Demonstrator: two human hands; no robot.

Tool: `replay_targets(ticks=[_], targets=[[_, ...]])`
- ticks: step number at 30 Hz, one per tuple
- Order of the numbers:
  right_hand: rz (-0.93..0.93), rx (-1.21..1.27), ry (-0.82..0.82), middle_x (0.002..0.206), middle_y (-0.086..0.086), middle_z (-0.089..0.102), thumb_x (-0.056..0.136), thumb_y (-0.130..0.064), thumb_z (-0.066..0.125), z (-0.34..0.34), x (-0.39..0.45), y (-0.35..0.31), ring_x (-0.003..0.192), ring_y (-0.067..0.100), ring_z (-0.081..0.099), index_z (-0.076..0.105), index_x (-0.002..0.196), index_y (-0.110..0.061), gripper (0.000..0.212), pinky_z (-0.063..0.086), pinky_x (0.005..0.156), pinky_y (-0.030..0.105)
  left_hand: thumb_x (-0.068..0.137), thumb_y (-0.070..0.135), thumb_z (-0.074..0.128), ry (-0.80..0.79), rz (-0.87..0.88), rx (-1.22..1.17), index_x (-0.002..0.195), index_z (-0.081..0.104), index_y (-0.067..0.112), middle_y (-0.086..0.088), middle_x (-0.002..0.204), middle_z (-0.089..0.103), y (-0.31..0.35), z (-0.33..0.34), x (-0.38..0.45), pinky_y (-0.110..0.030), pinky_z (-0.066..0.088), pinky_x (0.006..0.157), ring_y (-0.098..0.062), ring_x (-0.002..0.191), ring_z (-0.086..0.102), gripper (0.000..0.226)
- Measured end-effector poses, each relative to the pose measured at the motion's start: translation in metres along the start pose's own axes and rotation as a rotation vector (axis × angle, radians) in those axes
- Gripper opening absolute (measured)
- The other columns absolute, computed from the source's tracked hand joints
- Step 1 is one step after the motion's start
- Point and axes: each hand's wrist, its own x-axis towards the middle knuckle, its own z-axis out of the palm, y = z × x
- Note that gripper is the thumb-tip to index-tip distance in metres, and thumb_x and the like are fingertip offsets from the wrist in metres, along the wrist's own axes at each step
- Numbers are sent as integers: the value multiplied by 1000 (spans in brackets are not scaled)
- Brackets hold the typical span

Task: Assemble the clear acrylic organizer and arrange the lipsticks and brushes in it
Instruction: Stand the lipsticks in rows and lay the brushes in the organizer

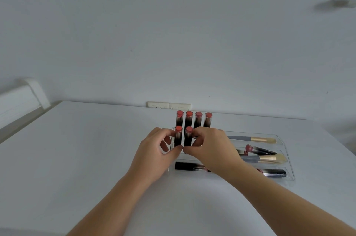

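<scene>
A clear acrylic organizer [289, 179] sits on the white table. Several black lipsticks with red caps stand upright in its left part: a back row [198, 122] and two in front. My left hand [154, 156] pinches the front left lipstick [178, 136]. My right hand [213, 151] pinches the front right lipstick [188, 137]. To the right, two gold-tipped brushes [256, 139] [269, 158] and a lipstick [260, 150] lie flat in the trays. A black lipstick [189, 166] and another one [273, 172] lie in the front tray.
The white table [86, 149] stands against a white wall with a socket plate [169, 105] just behind the organizer. A white rail or furniture edge [25, 99] is at the far left.
</scene>
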Motion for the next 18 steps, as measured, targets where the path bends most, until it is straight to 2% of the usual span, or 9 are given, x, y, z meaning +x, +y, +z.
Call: replay_targets(ticks=[3,6,10,18], targets=[[4,-14,-4,76,-10,72,84,-36,76,0,0,-1,58,0,61,71,101,-30,19,46,56,17,81,24,81,1,-6,1,104,70,28,11,86,59,1,0,0,-12,42,62,-11,80,60,26],[12,-19,-1,77,-9,72,85,-34,75,1,0,-1,47,-2,56,70,100,-30,17,45,52,18,81,23,81,3,-16,-9,103,70,27,11,86,59,1,1,0,-12,41,62,-12,79,60,25],[23,-39,7,78,-9,72,85,-29,73,1,0,-2,59,4,61,70,99,-27,15,55,61,27,81,22,81,3,-23,-14,101,69,29,11,85,59,2,1,0,-12,41,62,-11,78,59,24],[20,-42,25,78,-9,72,85,-29,73,2,1,-1,59,4,60,69,98,-26,14,54,58,27,82,21,81,3,-20,-19,100,70,30,9,85,58,3,1,0,-11,40,61,-13,77,59,23]])
